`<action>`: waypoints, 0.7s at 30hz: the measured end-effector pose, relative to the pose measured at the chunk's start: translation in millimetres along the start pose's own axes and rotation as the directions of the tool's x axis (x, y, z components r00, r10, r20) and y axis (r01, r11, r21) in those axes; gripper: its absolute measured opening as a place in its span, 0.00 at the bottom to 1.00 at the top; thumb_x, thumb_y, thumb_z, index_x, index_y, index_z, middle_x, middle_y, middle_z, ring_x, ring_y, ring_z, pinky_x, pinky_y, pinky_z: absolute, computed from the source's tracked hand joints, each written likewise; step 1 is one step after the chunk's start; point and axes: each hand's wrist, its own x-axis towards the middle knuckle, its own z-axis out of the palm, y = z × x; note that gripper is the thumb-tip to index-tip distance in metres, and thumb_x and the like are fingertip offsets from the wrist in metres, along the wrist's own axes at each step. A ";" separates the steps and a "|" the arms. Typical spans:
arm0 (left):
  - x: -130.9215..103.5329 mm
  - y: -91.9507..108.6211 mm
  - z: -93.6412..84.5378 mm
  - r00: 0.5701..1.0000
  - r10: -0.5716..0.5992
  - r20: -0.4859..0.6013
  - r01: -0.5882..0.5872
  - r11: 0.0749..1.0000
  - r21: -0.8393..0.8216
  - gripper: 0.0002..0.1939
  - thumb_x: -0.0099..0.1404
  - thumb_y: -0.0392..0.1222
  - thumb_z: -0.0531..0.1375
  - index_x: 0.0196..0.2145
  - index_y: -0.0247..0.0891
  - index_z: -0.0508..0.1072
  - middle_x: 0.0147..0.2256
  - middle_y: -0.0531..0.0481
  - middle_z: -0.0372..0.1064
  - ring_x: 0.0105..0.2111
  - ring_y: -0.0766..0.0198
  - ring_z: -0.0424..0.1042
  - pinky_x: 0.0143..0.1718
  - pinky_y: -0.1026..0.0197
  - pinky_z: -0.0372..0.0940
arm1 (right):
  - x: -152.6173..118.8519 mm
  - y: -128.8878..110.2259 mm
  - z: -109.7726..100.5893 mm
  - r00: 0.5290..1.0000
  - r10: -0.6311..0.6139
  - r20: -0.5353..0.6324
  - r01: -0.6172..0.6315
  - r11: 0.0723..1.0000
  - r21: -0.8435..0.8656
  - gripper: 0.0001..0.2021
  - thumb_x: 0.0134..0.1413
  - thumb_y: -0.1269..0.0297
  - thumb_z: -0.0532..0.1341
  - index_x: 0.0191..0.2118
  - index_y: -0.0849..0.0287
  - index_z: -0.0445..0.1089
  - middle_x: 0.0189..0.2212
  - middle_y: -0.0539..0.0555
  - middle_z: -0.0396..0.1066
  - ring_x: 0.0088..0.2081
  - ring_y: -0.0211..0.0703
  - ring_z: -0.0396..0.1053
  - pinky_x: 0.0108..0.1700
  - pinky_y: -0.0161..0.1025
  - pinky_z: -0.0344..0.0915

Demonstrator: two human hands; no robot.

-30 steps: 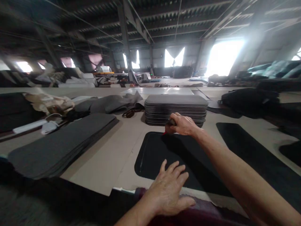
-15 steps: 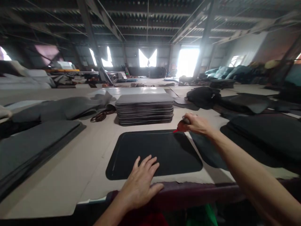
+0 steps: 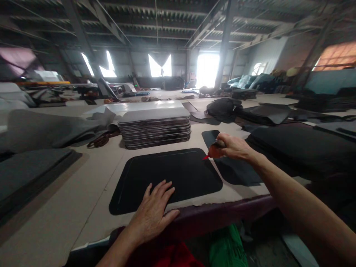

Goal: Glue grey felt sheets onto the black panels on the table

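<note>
On the pale tabletop (image 3: 94, 185), before the worker: one flat black panel with rounded corners (image 3: 169, 174), a thin pale line along its far and left margins.

Left hand (image 3: 155, 209): fingers spread and grasping nothing, fingertips upon the panel's near margin.

Right hand (image 3: 235, 146): closed round a small brownish bottle with a pointed red nozzle (image 3: 214, 150), tip down at the panel's far right corner; contact cannot be told.

Hazards, as judged: light pressure from the left hand could let the panel skew if the nozzle drags; a hard squeeze could blot the margin; an overshoot to the right could mark the tabletop or the loose dark sheet (image 3: 239, 170); fingertips or forearm could smear the pale line.

Edges and room: near margin close to the maroon-covered table edge (image 3: 225, 215); narrow strip behind, before the tall stack of grey rounded panels (image 3: 155, 129); narrow gap to the dark sheet at right; widest bare surface at left, reaching to the low dark-grey stack (image 3: 36, 167).
</note>
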 end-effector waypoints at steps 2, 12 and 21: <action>0.2 -1.5 2.0 1.000 0.007 -0.003 -0.007 1.000 0.007 0.31 0.71 0.62 0.51 0.65 0.44 0.60 0.67 0.44 0.52 0.67 0.46 0.49 0.67 0.29 0.43 | -12.9 0.8 -4.0 1.000 -0.006 0.014 0.006 1.000 0.005 0.13 0.52 0.59 0.61 0.43 0.55 0.64 0.39 0.53 0.69 0.35 0.45 0.67 0.32 0.38 0.53; 1.8 -4.2 5.5 1.000 0.015 -0.022 -0.014 0.999 0.032 0.31 0.71 0.63 0.51 0.64 0.44 0.60 0.67 0.44 0.52 0.67 0.46 0.49 0.66 0.29 0.44 | -109.6 3.3 -9.9 0.996 0.088 -0.011 -0.083 0.971 0.224 0.12 0.51 0.57 0.62 0.42 0.53 0.66 0.36 0.50 0.70 0.36 0.45 0.70 0.35 0.37 0.60; 3.1 -4.5 6.0 1.000 0.017 -0.007 -0.017 0.999 0.043 0.31 0.71 0.63 0.50 0.64 0.44 0.60 0.67 0.45 0.51 0.68 0.47 0.48 0.66 0.29 0.43 | -151.5 11.1 4.2 0.985 0.164 -0.057 -0.134 0.928 0.349 0.15 0.51 0.58 0.63 0.45 0.51 0.66 0.39 0.50 0.71 0.39 0.47 0.71 0.38 0.40 0.66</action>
